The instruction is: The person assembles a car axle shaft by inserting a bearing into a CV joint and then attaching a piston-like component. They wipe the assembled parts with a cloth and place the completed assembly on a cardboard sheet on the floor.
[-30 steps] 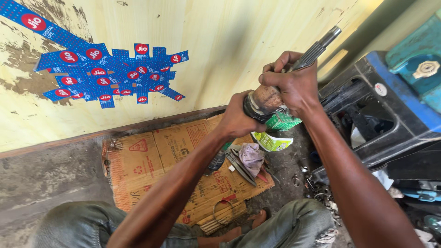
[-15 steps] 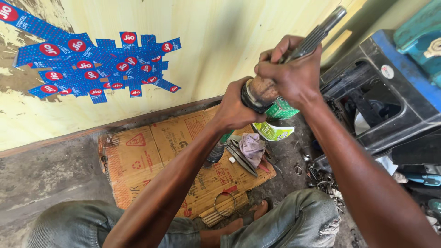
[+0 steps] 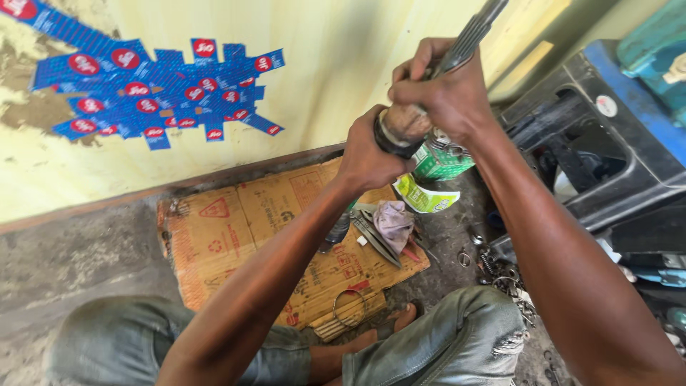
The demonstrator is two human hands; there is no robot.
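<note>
one flattened cardboard (image 3: pixel 236 236) lies below the grip, one black crate (image 3: pixel 600 157) to its right. one splined shaft (image 3: pixel 468 32) runs up and right out of the grip, long axis steeply tilted. right hand (image 3: pixel 443 89) closes round the shaft, left hand (image 3: pixel 368 154) wraps the black boot (image 3: pixel 389 139) just below; both touch. one green carton (image 3: pixel 439 161) sits underneath.

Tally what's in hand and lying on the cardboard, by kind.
Splined metal shaft with rubber boot, held by left hand and right hand: 1
Green containers: 1
Rags: 1
Metal rings: 1
Cardboard sheets: 1
Total: 5
</note>
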